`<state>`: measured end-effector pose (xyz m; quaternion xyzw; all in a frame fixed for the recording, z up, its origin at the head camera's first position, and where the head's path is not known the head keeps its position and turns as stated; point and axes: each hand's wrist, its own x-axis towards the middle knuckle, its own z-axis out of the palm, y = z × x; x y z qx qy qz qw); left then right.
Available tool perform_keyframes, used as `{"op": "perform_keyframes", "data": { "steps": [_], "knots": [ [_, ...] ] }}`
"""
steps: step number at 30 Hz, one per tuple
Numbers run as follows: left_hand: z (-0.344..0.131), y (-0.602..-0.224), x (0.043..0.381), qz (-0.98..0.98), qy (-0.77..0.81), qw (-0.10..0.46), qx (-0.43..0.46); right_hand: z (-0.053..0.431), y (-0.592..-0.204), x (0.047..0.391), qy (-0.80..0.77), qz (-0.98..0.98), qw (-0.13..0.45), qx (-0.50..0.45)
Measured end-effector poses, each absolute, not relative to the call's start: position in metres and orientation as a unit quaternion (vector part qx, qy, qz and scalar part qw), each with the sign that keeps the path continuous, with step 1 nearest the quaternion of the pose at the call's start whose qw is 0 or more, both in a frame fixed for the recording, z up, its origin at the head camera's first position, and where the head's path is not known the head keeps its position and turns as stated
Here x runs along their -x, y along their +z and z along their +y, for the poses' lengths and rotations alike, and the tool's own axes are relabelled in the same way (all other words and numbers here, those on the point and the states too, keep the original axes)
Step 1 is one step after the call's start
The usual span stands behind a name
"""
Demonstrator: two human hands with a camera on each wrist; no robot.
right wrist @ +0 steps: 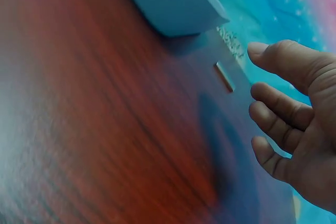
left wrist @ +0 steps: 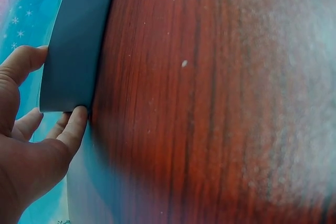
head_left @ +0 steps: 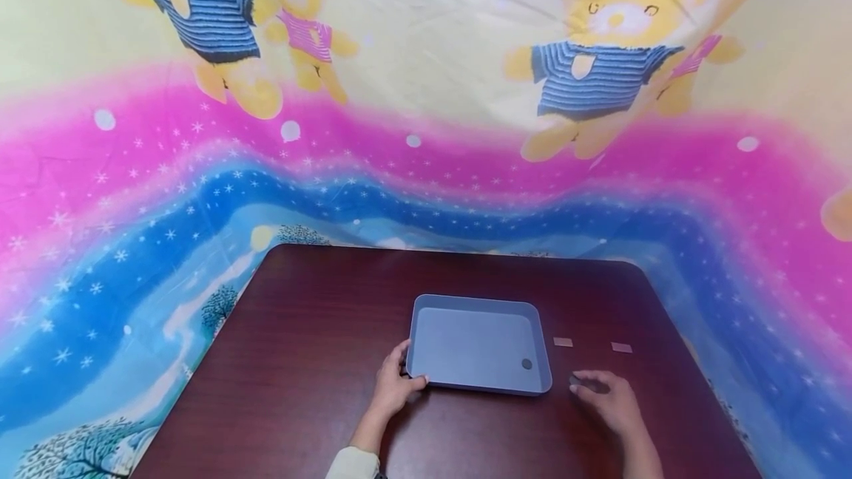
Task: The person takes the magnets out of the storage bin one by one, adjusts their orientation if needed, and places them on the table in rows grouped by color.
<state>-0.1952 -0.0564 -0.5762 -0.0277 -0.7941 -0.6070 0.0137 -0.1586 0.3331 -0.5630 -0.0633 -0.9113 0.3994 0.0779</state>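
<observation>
A shallow grey-blue tray lies on the table, a small dark disc inside near its front right corner. At the tray's front left corner, my left hand grips the wall, thumb at the front and fingers along the left side. The left wrist view shows these fingers against the tray wall. Right of the tray, my right hand pinches a small dark round piece between thumb and forefinger. In the right wrist view the thumb hides that piece, and the other fingers are loosely bent.
Two small flat pinkish-brown rectangular pieces, a nearer one and a farther one, lie to the right of the tray. The dark red-brown wooden table has rounded far corners. Behind it hangs a printed cloth with bears.
</observation>
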Motion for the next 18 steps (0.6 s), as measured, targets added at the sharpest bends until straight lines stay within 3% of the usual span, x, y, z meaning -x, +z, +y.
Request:
{"op": "perform_keyframes", "data": {
  "steps": [18],
  "knots": [
    [-0.058, -0.578, 0.195, -0.783, -0.621, 0.016, 0.037, 0.339, -0.578, 0.159, 0.353, -0.931, 0.051, 0.075]
  ]
}}
